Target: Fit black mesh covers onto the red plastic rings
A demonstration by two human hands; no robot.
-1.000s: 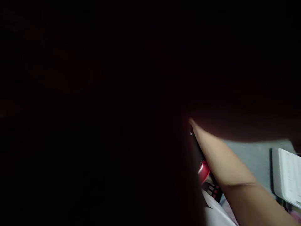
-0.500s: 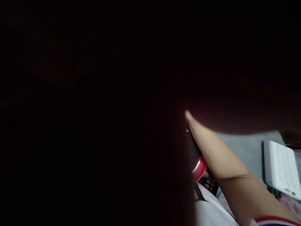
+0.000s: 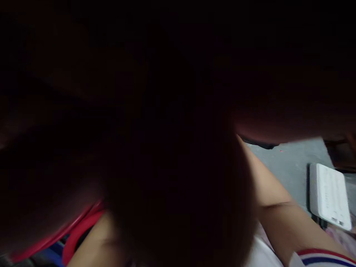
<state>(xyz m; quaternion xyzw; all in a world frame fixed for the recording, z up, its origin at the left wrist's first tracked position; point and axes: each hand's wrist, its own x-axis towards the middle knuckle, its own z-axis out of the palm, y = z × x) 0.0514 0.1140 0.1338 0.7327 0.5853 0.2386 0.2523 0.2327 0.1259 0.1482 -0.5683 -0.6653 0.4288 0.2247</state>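
A dark, blurred mass [image 3: 178,148] covers most of the view, with reddish soft edges like fingers pressed close to the lens. My right forearm [image 3: 272,189] comes up from the lower right, from a white sleeve [image 3: 319,257] with red and blue stripes, and vanishes behind the mass. Part of my left forearm [image 3: 96,241] shows at the lower left. The fingers of both hands are too dark and close to make out, so what they hold is hidden. Beside the left forearm is a curved red rim [image 3: 71,246], its object mostly covered.
A white, flat box-like device [image 3: 330,196] lies on the grey surface [image 3: 294,163] at the right. Dark brown shapes [image 3: 340,154] stand beyond that surface's edge. Pinkish cloth [image 3: 340,239] is at the lower right, and something blue [image 3: 52,254] at the lower left.
The dark mass has shifted, uncovering my left forearm and the red rim at lower left. The red brush-like item and dark palette beside my right forearm are now covered.
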